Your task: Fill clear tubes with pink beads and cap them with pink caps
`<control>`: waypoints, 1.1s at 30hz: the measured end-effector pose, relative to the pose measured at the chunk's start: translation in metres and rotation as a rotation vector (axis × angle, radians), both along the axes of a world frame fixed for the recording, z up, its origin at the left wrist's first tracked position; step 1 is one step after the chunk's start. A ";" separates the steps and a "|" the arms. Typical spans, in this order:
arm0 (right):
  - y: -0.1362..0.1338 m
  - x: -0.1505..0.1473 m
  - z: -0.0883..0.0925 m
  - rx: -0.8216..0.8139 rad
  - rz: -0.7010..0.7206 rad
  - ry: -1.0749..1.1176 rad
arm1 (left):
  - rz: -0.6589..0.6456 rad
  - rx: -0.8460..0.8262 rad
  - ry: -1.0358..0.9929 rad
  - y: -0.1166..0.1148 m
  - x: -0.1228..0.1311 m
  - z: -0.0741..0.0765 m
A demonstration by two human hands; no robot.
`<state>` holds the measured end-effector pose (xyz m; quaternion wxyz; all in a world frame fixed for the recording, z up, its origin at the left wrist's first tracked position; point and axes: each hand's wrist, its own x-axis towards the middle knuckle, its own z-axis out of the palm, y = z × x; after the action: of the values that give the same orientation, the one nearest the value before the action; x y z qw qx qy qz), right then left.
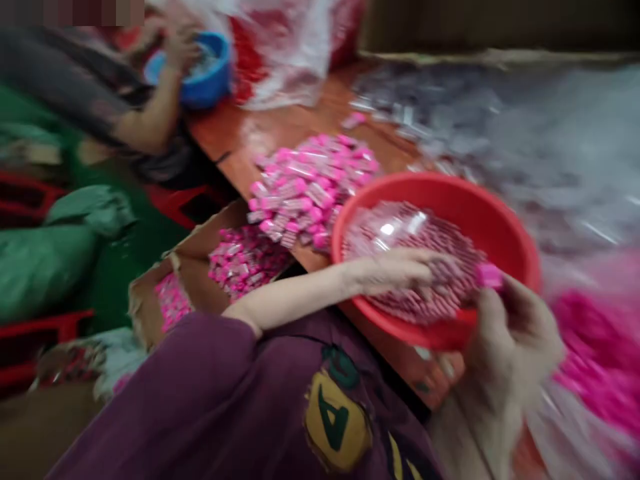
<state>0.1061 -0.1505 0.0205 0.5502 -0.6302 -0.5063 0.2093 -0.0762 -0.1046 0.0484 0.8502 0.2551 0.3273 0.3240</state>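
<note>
Over the red basin (525, 267), my left hand (395, 270) reaches in with its fingers closed around what looks like a small clear bottle (447, 270); motion blur hides its details. Small pink pellets (425, 307) fill much of the basin, and a clear plastic bag (385, 227) lies among them. At the basin's right rim my right hand (520, 327) pinches a bright pink cap (489, 275) between thumb and fingers. Beyond the basin, a heap of small clear bottles with pink caps (310, 187) rests on the table.
A cardboard box (145, 293) below the table edge holds more pink-capped bottles. Clear empty-looking containers (425, 113) spread across the back right. Loose pink caps (595, 360) lie at right. Another person's hand (180, 47) works in a blue basin (205, 87). Green sacks (45, 267) sit on the floor.
</note>
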 end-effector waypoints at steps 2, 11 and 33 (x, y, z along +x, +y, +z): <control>-0.002 0.009 -0.003 0.037 0.009 0.043 | 0.039 -0.004 -0.129 -0.003 -0.006 -0.002; -0.005 0.013 0.004 0.095 0.279 -0.066 | -0.003 -0.012 0.029 -0.013 0.000 -0.004; -0.004 0.002 -0.005 0.061 0.306 0.014 | 0.058 0.015 0.072 -0.014 0.001 -0.010</control>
<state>0.1085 -0.1542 0.0159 0.5342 -0.5272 -0.5987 0.2796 -0.0750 -0.1190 0.0385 0.8260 0.2635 0.3626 0.3417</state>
